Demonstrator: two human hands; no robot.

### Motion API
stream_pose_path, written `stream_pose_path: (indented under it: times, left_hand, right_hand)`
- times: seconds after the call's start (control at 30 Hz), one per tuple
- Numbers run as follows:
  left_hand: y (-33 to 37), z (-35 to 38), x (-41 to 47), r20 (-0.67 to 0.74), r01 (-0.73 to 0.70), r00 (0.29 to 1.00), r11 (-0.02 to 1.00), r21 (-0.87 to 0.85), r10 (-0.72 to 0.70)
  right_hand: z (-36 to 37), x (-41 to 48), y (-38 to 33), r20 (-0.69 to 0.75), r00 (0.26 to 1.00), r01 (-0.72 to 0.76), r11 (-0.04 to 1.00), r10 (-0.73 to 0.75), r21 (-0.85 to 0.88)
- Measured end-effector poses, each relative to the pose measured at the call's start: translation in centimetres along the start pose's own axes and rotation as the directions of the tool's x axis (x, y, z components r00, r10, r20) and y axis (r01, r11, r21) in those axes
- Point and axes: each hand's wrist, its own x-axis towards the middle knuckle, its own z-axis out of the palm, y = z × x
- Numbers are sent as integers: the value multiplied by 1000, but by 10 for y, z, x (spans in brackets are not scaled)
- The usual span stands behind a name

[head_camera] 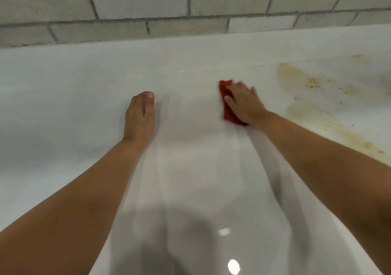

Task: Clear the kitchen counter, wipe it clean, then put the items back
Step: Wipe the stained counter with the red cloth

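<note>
At the near edge of the glossy white worktop (190, 190), two bright spots of light (233, 265) are being reflected in the surface.

Further out, left of centre, the left hand (138, 118) is being rested on the worktop. It is being seen from the thumb side, with the thumb laid along the top and the fingers pointed straight ahead towards the wall. Nothing is being held in it, and it is lying released.

Slightly further back and to the right, the red cloth (230, 114) is being pressed flat onto the worktop under the right hand (243, 105). That hand is being kept palm down with the thumb and fingers spread over the cloth rather than bunched round it. The fingertips are being blurred, so how far they are bent cannot be told. Red edges of the cloth are being left showing beyond the fingers and beside the wrist.

Right of the cloth and apart from it, yellow-brown stains (296, 77) are being shown spread across the worktop, with dark crumbs (313, 83) scattered among them.

Farthest back, the worktop is being met by a pale brick wall (148, 3).
</note>
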Motion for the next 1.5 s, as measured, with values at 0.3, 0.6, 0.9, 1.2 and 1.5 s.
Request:
stream_pose_path:
  times: [0.3, 0.6, 0.9, 1.2, 1.5]
  left_hand:
    - [-2, 1, 3, -36, -8, 999, 1000, -30, 7]
    - [2, -1, 2, -34, 16, 999, 1000, 6, -15]
    - [-2, 0, 5, -46, -3, 999, 1000, -27, 2]
    - [-2, 0, 5, -56, 17, 998, 998, -56, -20]
    - [-2, 3, 6, -67, 5, 998, 999, -50, -9]
  right_hand:
    - [4, 94, -19, -29, 917, -398, 917, 397, -31]
    - [11, 36, -61, 99, 949, 291, 953, -299, 90]
    - [6, 82, 11, -66, 923, -374, 924, 380, 86]
    - [4, 76, -33, -165, 985, 27, 889, 55, 456]
    - [4, 107, 3, -18, 881, -468, 876, 473, 116]
